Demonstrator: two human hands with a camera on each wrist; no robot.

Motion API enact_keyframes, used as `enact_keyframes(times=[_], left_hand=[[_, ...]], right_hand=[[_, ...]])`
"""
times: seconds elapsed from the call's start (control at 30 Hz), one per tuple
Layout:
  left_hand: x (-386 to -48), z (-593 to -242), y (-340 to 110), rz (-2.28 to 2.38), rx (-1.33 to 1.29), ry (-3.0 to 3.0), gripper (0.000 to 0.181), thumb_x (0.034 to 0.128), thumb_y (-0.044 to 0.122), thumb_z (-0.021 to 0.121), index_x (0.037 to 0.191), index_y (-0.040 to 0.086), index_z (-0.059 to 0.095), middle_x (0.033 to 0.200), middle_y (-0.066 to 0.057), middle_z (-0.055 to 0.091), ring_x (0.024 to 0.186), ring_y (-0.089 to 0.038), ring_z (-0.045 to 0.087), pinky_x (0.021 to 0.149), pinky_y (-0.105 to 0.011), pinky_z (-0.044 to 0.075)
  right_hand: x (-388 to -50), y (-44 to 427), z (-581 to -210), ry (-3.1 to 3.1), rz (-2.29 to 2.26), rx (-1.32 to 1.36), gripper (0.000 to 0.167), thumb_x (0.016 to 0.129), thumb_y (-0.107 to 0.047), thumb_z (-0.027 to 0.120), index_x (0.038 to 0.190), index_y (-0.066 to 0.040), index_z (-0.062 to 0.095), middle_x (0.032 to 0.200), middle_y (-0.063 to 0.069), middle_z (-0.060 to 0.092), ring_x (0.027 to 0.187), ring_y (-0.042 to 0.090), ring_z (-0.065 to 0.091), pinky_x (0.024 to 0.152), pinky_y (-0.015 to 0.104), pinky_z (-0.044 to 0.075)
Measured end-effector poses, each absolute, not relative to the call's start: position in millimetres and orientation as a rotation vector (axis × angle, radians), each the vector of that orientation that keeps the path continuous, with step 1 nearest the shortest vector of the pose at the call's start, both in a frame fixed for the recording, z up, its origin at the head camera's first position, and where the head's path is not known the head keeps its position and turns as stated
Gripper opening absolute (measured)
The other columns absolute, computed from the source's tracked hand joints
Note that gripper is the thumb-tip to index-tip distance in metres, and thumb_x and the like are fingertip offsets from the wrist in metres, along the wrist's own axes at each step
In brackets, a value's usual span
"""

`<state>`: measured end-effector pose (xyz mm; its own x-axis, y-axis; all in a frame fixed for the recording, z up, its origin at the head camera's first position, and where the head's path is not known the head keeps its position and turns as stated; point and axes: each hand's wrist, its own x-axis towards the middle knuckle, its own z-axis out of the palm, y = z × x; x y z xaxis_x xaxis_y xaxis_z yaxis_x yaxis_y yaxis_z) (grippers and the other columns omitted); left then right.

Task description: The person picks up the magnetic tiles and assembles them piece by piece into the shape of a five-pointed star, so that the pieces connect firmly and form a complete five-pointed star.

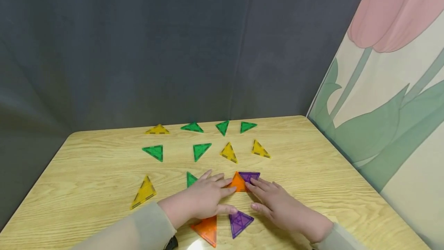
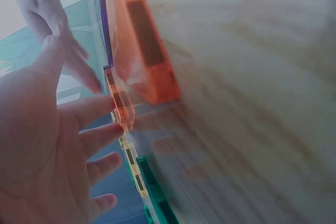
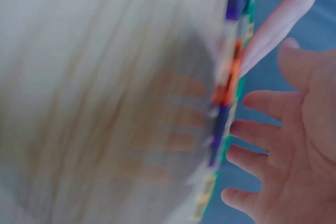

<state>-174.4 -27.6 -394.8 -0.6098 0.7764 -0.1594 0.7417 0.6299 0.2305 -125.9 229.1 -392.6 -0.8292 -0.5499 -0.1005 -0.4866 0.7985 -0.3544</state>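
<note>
We see an orange tile (image 1: pixel 237 183) and a purple tile (image 1: pixel 250 175) side by side

The two triangles lie flat near the middle of a wood-grain surface (image 1: pixel 86 188), seeming to meet along a slanted side between a person's hands. The left hand (image 1: pixel 209 195), palm down, has its fingertips at the orange piece's left side; the right hand (image 1: pixel 275 203) reaches the purple one, its fingertips partly covering it. We see the fingers of both hands extended and relaxed, curled round nothing; how hard they press, we cannot tell.

Nearer the person, we find a second orange triangle (image 1: pixel 209 232), partly hidden by the left hand, and a second purple triangle (image 1: pixel 240 223) just beside it, under the left thumb. A green triangle (image 1: pixel 190 179) shows from behind that hand, and a yellow triangle (image 1: pixel 143 193) lies well to its left.

Beyond, we count eight more pieces in two loose rows: two green tiles (image 1: pixel 201 151) and two yellow tiles (image 1: pixel 229 152) in the closer one, then a yellow piece (image 1: pixel 157 129) and three green pieces (image 1: pixel 222 127) along the far edge. Behind them hangs a dark curtain (image 1: pixel 156 49); at right, we see a wall painted with a pink tulip (image 1: pixel 378 14).
</note>
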Motion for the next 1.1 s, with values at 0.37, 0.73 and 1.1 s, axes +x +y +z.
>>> enact_keyframes(times=[0.37,0.73,1.1], left_hand=[[-176,-397,-28,0.218,1.305,2.622,0.072,0.0968,0.068,0.031,0.152,0.022,0.042,0.157,0.005,0.032,0.145,-0.027,0.024,0.116,-0.057,0.012],[-177,-398,-28,0.238,1.289,2.605,0.070,0.0976,0.066,0.033,0.152,0.023,0.041,0.158,0.006,0.030,0.145,-0.027,0.025,0.116,-0.056,0.013],[-176,-398,-28,0.255,1.291,2.594,0.069,0.0983,0.065,0.034,0.152,0.022,0.040,0.158,0.005,0.031,0.145,-0.028,0.025,0.116,-0.057,0.014]], right_hand=[[-86,215,-385,2.534,-0.165,-1.095,0.061,0.101,-0.057,0.040,0.149,-0.019,0.047,0.148,-0.004,0.046,0.133,0.020,0.046,0.097,0.058,0.045],[-77,229,-385,2.744,-0.121,-1.122,0.061,0.101,-0.051,0.047,0.151,-0.017,0.043,0.152,0.005,0.043,0.136,0.030,0.043,0.098,0.061,0.043],[-75,222,-397,2.736,0.060,-0.919,0.090,0.091,-0.076,0.032,0.147,-0.008,0.048,0.150,0.009,0.045,0.135,0.030,0.043,0.097,0.059,0.045]])
